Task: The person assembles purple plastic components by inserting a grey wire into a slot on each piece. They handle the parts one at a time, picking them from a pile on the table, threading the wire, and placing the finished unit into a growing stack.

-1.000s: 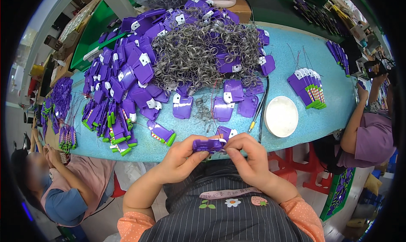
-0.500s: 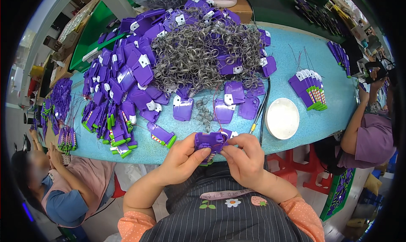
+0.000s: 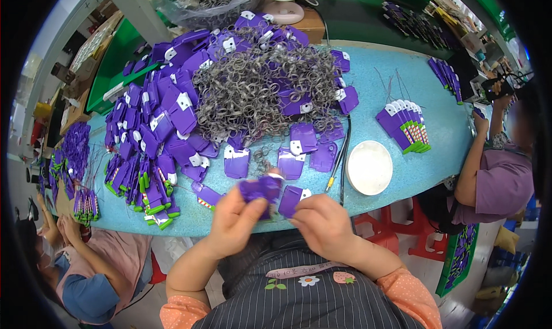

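Observation:
My left hand is closed around a purple plastic casing, blurred by motion, above the table's front edge. My right hand has its thumb and fingers pressed together; what sits between them is hidden. Just beyond its fingertips is a flat purple plastic piece with a white corner. Other such pieces lie ahead of my hands, beside a small strand of loose metal coils. Behind them rises a big heap of grey coiled metal strips.
Purple pieces pile up at left, some with green ends. A white round dish and a cable with a yellow tip lie right of centre. Farther right sits a fanned stack of wired pieces. People work at both sides.
The casing has moved left with my left hand, away from my right hand, and tilted. The two hands now stand apart. The whole view has shifted slightly.

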Demonstrator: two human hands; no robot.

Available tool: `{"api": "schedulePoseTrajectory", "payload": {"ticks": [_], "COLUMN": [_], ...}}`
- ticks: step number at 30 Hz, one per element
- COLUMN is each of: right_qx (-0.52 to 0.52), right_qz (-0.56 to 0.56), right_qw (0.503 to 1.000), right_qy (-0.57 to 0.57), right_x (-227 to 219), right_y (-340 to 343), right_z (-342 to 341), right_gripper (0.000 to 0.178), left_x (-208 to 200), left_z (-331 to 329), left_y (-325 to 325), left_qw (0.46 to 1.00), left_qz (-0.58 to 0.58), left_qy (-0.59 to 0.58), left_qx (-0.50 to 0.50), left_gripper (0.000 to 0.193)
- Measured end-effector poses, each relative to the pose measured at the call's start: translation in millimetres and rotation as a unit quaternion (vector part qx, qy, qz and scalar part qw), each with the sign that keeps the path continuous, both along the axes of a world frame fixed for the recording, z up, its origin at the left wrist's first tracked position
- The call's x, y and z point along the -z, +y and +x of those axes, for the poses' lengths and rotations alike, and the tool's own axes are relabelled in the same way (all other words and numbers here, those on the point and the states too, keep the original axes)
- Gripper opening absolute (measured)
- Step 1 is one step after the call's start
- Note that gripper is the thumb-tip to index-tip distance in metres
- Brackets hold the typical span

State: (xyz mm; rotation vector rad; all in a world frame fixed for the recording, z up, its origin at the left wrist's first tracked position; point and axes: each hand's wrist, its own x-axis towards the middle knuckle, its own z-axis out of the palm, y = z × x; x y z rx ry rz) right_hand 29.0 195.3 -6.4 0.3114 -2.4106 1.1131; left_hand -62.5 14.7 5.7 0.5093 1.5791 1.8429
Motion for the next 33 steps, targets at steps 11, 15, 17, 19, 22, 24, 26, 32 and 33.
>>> {"api": "schedulePoseTrajectory", "payload": {"ticks": [11,15,17,19,22,24,26,32,33], "right_qx": [0.268,0.325,0.304,0.223,0.089,0.036,-0.003,-0.053,-0.058], "right_qz": [0.151,-0.006,-0.076,-0.181,-0.279,-0.289,-0.355,-0.37,-0.354], "right_qw": [0.95,0.945,0.948,0.957,0.956,0.956,0.931,0.918,0.924], "right_qy": [-0.047,0.026,0.061,0.035,-0.01,-0.039,-0.08,-0.132,-0.129], "right_x": [-1,-6,-10,-19,-18,-13,-14,1,4], "right_y": [101,91,79,56,22,8,-8,-16,-13], "right_z": [33,36,36,32,19,10,4,4,6], "right_gripper": [0.003,0.002,0.003,0.001,0.003,0.006,0.008,0.007,0.007], "left_x": [-13,-4,-2,0,3,3,3,7,8], "left_z": [8,36,46,49,54,55,54,55,55], "left_y": [-8,-2,6,13,17,16,14,1,0], "left_qw": [1.0,0.987,0.981,0.979,0.98,0.979,0.977,0.986,0.989], "left_qz": [0.016,0.104,0.115,0.103,0.112,0.128,0.142,0.115,0.104], "left_qy": [-0.007,-0.122,-0.157,-0.174,-0.161,-0.156,-0.156,-0.121,-0.107], "left_qx": [-0.015,0.035,0.021,0.03,0.027,0.024,0.02,0.009,0.013], "left_gripper": [0.029,0.036,0.037,0.038,0.039,0.039,0.04,0.038,0.037]}}
